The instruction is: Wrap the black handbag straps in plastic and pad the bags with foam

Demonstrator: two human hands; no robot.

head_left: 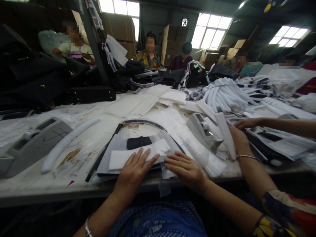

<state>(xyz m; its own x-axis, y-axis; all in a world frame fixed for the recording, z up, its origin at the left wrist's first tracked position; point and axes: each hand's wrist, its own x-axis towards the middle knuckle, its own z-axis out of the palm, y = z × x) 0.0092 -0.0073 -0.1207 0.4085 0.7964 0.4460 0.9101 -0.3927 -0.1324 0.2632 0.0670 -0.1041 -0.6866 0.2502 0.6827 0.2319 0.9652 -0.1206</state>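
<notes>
My left hand (134,169) lies flat, fingers spread, on a white foam sheet (118,158) wrapped over a dark bag (138,142) with a curved black handle (143,122). My right hand (185,168) rests flat beside it, fingers stretched toward the sheet's right edge, at the table's near edge. Neither hand holds anything.
A co-worker's arm (249,164) with a bracelet reaches in from the right near a grey tape dispenser (201,126). Another grey dispenser (34,141) and a white foam tube (66,143) lie left. White wrapped straps (222,93), black bags (91,93) and several seated people are behind.
</notes>
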